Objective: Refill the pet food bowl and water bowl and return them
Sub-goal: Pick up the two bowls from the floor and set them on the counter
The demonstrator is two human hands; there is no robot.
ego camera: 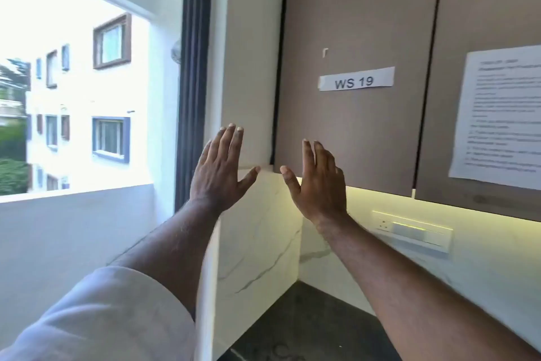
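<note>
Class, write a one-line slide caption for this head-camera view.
Both bare hands, left hand and right hand, raised open before a closed taupe wall cabinet door labelled WS 19.

cabinet door (351,24): matte taupe-brown | label (356,78): white, black lettering | backsplash (257,243): white, grey marble veining | countertop (307,328): dark speckled | sleeve (96,319): white

A dark, mottled counter (307,322) ran along the bottom of the view, tucked into a corner of white marble-patterned wall (257,243). The visible stretch showed only its own speckled surface, partly hidden by two forearms.
</note>
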